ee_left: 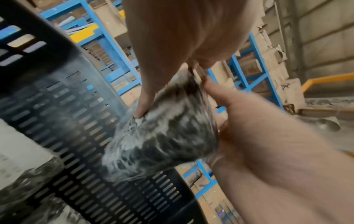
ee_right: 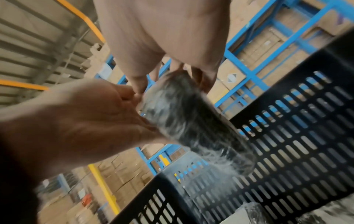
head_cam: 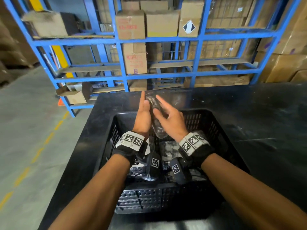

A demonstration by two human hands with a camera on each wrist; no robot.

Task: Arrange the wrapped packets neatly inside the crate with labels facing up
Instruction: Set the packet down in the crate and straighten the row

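A wrapped packet [head_cam: 158, 128], dark inside clear crinkled plastic, is held upright above the black slotted crate [head_cam: 149, 200]. My left hand [head_cam: 142, 113] lies flat against its left side with fingers straight and the thumb pressing on the wrap [ee_left: 162, 136]. My right hand [head_cam: 171, 120] grips the packet from the right, thumb in front and fingers behind [ee_right: 184, 115]. No label shows on the held packet. Other wrapped packets [head_cam: 169, 146] lie in the crate under my wrists, one with a white face [ee_left: 19, 151]. The wrist views are blurred.
The crate stands on a black table [head_cam: 249, 113] with bare surface to the right and behind. A blue steel rack [head_cam: 123, 63] with cardboard boxes [head_cam: 131, 24] rises just past the table. Concrete floor [head_cam: 25, 130] with a yellow dashed line lies to the left.
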